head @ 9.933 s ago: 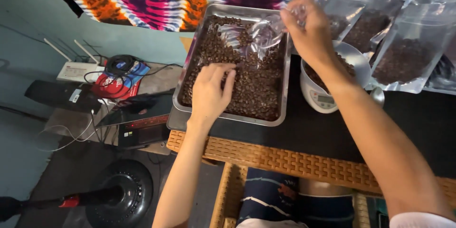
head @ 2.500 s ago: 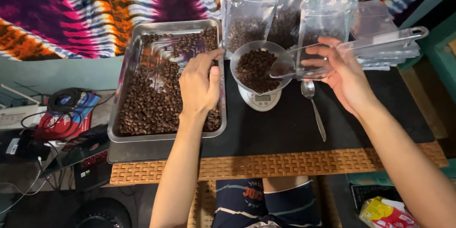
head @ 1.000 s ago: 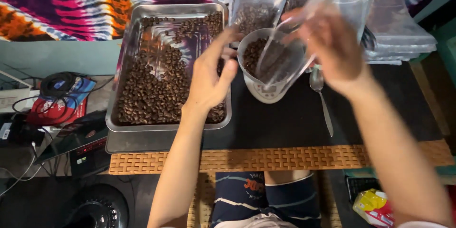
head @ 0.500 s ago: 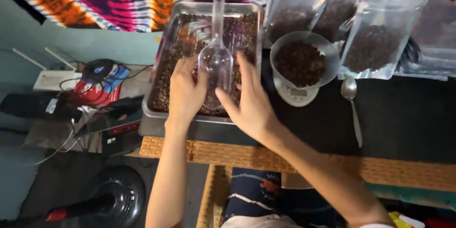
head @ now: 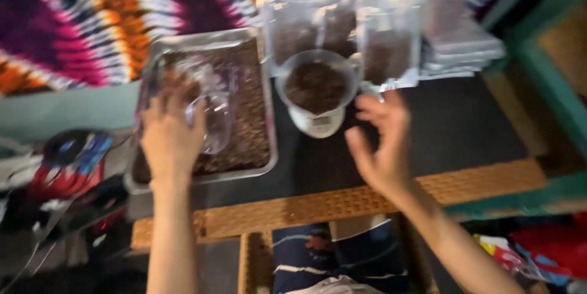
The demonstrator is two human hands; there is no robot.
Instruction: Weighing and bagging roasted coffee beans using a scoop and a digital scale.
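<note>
Blurred view looking down at a dark tabletop. The left hand (head: 170, 138) now lies over a shallow metal tray of brown coffee beans (head: 244, 129), fingers curled around what seems to be a clear plastic scoop (head: 215, 110) resting on the beans. Half a second ago both hands held that scoop; the right hand (head: 382, 144) has since let go and hovers empty, fingers spread, just beside a clear cup of beans (head: 317, 86) standing on a small white scale (head: 318, 124). Clear bean-filled pouches (head: 342, 31) stand behind.
</note>
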